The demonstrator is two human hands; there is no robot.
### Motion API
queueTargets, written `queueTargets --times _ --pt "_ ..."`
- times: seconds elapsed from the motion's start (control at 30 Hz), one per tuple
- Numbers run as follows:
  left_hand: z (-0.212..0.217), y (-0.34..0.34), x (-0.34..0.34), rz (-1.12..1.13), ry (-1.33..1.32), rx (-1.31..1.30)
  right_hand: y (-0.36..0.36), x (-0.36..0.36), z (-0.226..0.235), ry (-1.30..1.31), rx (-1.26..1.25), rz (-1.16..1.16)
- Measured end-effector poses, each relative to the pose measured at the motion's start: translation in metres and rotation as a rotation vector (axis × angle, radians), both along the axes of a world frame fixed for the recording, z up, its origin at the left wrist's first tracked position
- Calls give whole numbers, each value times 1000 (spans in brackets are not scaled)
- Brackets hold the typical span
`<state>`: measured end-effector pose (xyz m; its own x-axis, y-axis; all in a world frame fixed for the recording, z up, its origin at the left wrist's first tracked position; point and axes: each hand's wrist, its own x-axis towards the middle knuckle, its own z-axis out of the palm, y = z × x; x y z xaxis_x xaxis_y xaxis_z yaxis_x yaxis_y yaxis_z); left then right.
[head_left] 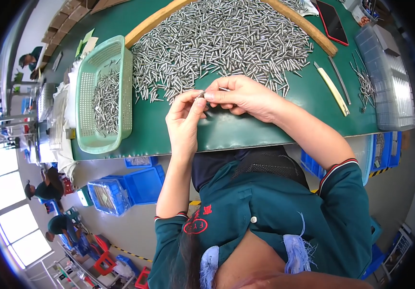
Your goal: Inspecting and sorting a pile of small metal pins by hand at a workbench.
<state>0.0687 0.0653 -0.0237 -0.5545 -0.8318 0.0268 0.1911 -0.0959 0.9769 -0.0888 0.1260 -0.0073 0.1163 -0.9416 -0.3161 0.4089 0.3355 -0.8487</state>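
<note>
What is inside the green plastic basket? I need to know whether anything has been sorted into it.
The green basket holds a loose heap of small metal pins, lying along its middle. Perforated floor shows around them. Whatever lies beneath the heap is covered.

Over the green table, the left hand and right hand meet, pinching a small metal pin between fingertips. Beyond them spreads a big heap of pins. A green basket holding more pins sits left.
</note>
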Motion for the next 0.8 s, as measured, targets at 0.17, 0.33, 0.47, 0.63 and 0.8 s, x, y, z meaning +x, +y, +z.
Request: queueTargets --times 0.17,0.33,0.47,0.63,0.8 --pt "3 2 -2 4 -16 57 2 2 5 52 -33 -41" --pt "7 4 -3 39 -45 51 1 2 6 83 -37 -47" --pt "7 1 -2 71 -130 -151 1 3 6 104 -40 -42" --pt "12 4 -4 80 -362 -742 -1 0 2 19 -3 -65" --pt "14 8 -5 61 -285 -777 -1 -4 -4 -503 132 -25"
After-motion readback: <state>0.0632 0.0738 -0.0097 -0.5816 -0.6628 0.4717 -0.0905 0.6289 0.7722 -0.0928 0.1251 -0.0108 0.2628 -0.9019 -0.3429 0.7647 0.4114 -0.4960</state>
